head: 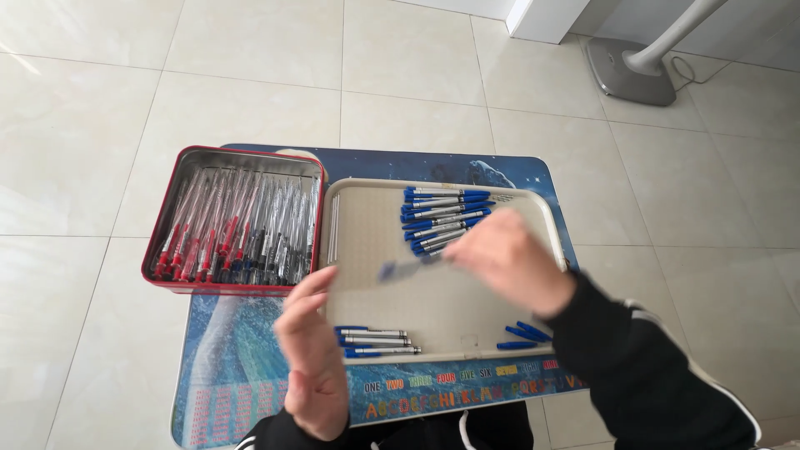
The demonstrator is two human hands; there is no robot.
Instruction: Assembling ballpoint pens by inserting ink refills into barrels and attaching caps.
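Left hand [312,367] open; right hand [508,258] grips blurred blue pen [408,268].

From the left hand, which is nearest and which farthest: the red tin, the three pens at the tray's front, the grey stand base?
1. Three pens, just right of the left hand.
2. Red tin, up and left.
3. Grey stand base, far on the floor, top right.

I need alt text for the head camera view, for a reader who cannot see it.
Seen from above, a person's right hand holds a blurred blue pen over a beige tray with groups of blue pens, while the left hand hovers open nearby. A red tin of red, black and blue pens sits left of the tray on a small printed table.
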